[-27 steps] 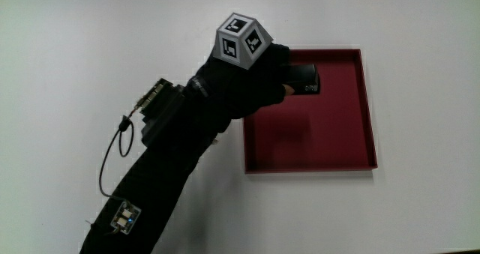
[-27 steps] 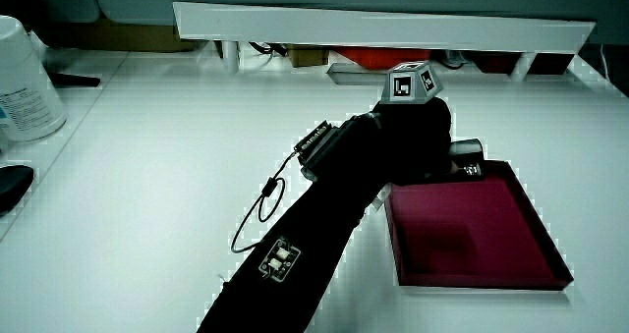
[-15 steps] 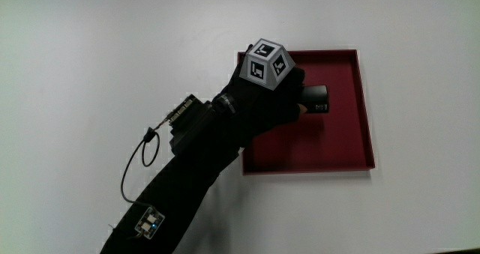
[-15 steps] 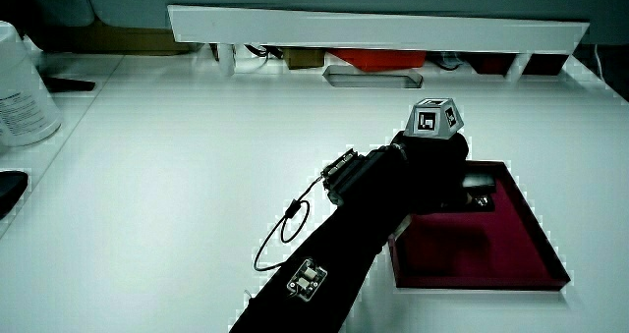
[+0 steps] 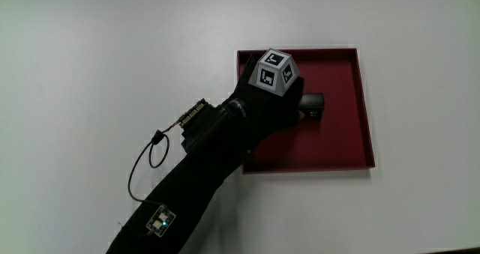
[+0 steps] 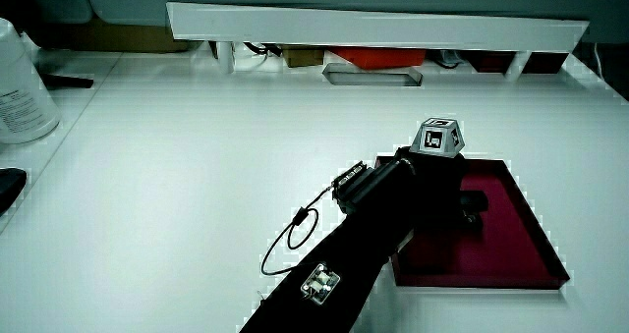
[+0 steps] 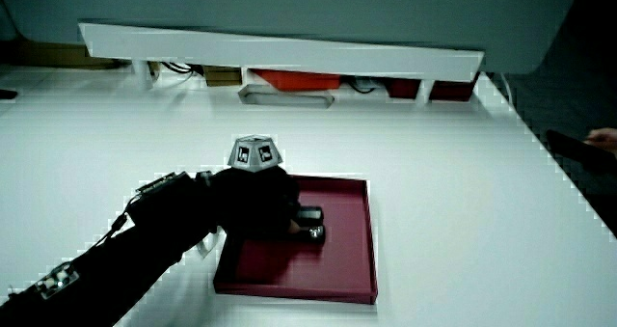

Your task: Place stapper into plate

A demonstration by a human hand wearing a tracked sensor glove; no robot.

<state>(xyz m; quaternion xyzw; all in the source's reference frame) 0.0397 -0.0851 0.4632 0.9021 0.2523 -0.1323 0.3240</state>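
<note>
A square dark red plate (image 5: 352,138) with a raised rim lies on the white table; it also shows in both side views (image 6: 511,254) (image 7: 347,259). A small black stapler (image 5: 311,107) sits low inside the plate, near its middle, and appears in both side views (image 6: 475,202) (image 7: 310,221). The hand (image 5: 281,108) in a black glove, with a patterned cube (image 5: 274,72) on its back, is over the plate with its fingers curled around the stapler. The forearm (image 5: 202,164) crosses the plate's rim toward the person.
A white container (image 6: 22,83) stands at the table's edge. A low white partition (image 6: 373,24) runs along the table, with red and brown items under it. A dark object (image 7: 578,151) lies at the table's edge.
The hand has carried the stapler from above the plate's rim to near the plate's middle and lowered it toward the plate's floor. The fingers stay closed on it.
</note>
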